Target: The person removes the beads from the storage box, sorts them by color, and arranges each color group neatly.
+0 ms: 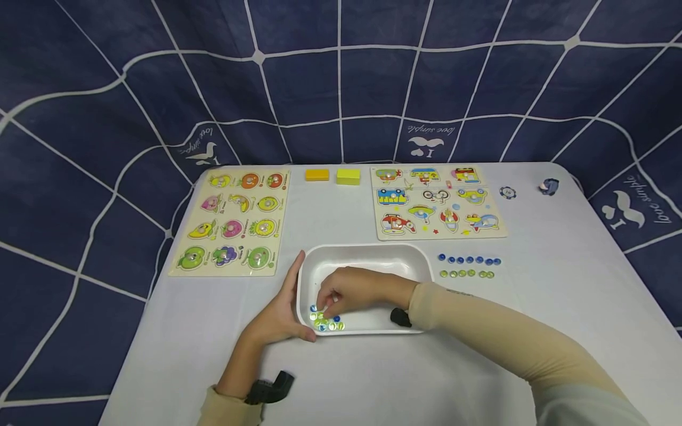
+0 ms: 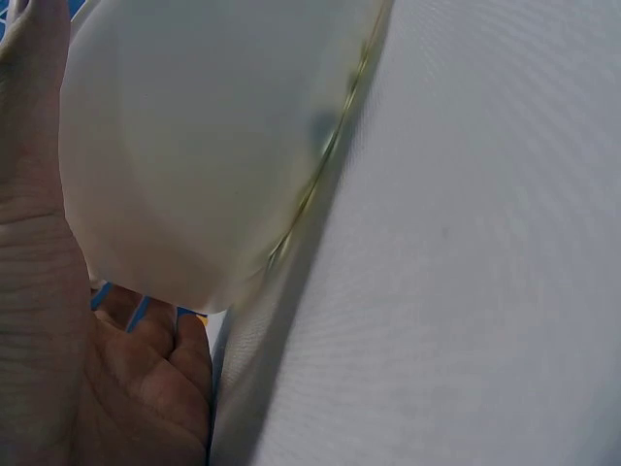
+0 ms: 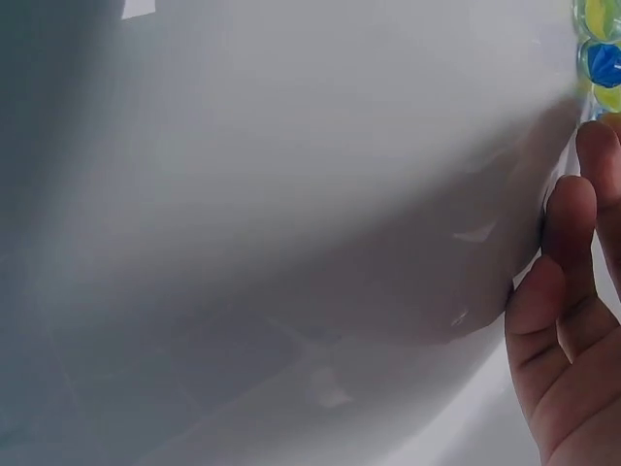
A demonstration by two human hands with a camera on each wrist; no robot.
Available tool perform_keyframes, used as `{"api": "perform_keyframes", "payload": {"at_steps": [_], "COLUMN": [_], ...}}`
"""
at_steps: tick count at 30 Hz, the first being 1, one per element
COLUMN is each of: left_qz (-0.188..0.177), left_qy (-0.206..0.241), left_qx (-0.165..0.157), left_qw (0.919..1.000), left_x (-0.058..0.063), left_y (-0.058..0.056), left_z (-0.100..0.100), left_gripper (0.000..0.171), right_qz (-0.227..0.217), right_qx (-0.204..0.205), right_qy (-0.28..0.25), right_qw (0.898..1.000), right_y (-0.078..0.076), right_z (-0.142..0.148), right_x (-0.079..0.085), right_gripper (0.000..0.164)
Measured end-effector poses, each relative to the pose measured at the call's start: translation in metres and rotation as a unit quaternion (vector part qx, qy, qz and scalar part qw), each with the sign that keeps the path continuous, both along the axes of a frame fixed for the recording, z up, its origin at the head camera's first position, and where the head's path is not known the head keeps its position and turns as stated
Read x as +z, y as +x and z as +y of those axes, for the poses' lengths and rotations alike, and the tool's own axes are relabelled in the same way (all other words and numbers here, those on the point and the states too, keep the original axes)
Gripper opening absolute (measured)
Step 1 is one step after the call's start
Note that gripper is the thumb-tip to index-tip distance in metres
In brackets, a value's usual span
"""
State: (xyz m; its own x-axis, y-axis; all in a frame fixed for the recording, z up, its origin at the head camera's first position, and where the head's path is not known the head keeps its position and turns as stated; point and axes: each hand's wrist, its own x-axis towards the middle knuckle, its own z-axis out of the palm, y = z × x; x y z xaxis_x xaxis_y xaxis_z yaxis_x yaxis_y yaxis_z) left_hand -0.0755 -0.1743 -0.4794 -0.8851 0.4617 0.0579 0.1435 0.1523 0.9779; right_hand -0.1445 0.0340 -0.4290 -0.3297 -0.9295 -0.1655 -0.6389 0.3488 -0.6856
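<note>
A white rectangular tray (image 1: 380, 255) stands near the middle of the table. Blue and yellow-green glass beads (image 1: 333, 326) are gathered in its front left corner. My right hand (image 1: 354, 287) reaches into the tray, fingers bent down and thumb and index fingertips right at the beads; I cannot tell whether one is pinched between them. In the right wrist view some beads (image 3: 604, 63) show just past the fingertips. My left hand (image 1: 279, 313) rests against the tray's left end, fingers straight along the side and thumb at the front corner.
To the tray's right lie a row of blue beads (image 1: 469, 260) and a row of yellow-green beads (image 1: 471, 273). A fruit puzzle board (image 1: 282, 219) is at left, a vehicle puzzle board (image 1: 442, 234) behind. Orange (image 1: 317, 175) and yellow blocks (image 1: 348, 177), a chip (image 1: 508, 192) and a small figure (image 1: 549, 186) stand farther back.
</note>
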Motion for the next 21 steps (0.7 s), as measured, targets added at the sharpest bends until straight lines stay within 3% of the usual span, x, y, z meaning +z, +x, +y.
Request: {"api": "perform_keyframes", "payload": {"at_steps": [21], "left_qz": [-0.007], "left_qy": [-0.002], "left_qx": [-0.001], "left_qw": [1.0000], "left_x": [0.001], "left_y": [0.000], "left_z": [-0.001], "left_gripper": [0.149], "right_qz": [0.058], "right_qx": [0.002], "right_qy": [0.012], "right_qw": [0.998], "right_y": [0.002], "right_z": [-0.014], "right_x": [-0.002], "right_gripper": [0.006]}}
